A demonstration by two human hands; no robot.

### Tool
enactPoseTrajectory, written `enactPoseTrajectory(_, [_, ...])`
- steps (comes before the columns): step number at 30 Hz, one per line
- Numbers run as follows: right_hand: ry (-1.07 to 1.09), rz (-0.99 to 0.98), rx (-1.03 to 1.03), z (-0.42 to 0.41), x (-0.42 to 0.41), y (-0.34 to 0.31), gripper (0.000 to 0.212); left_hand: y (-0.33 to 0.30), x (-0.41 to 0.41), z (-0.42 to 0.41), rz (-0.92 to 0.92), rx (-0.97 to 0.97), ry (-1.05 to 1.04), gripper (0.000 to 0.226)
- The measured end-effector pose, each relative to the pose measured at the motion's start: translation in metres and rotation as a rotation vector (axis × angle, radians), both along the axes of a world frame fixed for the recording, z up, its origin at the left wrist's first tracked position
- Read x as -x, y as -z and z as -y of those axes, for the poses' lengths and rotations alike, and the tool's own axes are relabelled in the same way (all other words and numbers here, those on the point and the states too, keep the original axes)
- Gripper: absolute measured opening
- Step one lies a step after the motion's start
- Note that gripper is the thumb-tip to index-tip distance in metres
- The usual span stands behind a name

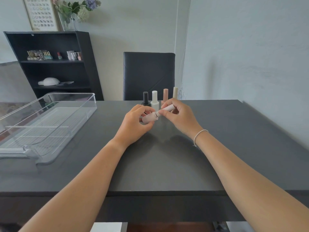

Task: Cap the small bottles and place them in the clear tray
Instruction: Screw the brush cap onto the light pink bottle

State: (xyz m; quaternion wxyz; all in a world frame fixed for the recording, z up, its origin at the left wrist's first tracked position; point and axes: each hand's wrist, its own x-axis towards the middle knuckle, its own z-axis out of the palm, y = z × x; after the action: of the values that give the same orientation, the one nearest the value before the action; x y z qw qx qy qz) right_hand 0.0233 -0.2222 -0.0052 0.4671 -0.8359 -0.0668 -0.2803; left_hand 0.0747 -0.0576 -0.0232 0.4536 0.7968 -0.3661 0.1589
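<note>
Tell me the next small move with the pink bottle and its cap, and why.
Probably keep twisting the ribbed pink cap down until it seats. The left hand holds the pink bottle tilted, the right hand pinches the cap at its neck, and a dark ring shows at the joint. The clear tray holds no bottles.

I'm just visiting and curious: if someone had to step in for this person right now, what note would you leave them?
Left hand: holds the pale pink bottle, tilted, above the table.
Right hand: holds its ribbed pink cap at the bottle's neck, not yet fully on.
Behind the hands stand a black bottle, white bottle, peach bottle and cream bottle, all capped.
The clear tray, on the left, holds no bottles.
Left: finish this cap, then move all five into the tray.
</note>
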Motion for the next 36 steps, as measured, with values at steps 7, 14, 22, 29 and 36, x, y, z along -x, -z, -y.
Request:
enactPoseTrajectory(7, [-0.025,-0.033,0.117,0.0058,-0.0016,0.0037,0.003,-0.0014,0.0014,-0.0010,0.009,-0.001,-0.003,0.028])
enactPoseTrajectory(14, [0.096,-0.091,0.153,0.0085,-0.0016,0.0036,0.043,-0.0016,0.0023,-0.0007,0.005,-0.004,-0.001,0.028])
enactPoseTrajectory(22, [0.040,0.000,0.159,0.0095,-0.0002,0.0049,0.005,-0.0012,0.0017,-0.0015,0.004,0.000,-0.016,0.028])
enactPoseTrajectory(29, [0.097,-0.015,0.149,0.0087,0.0020,0.0040,0.032,-0.0021,0.0029,-0.0017,0.007,-0.001,-0.013,0.028])
enactPoseTrajectory(36, [0.132,-0.015,0.152,0.0087,0.0029,0.0031,0.030,-0.0017,0.0026,-0.0028,0.012,-0.011,-0.020,0.028])
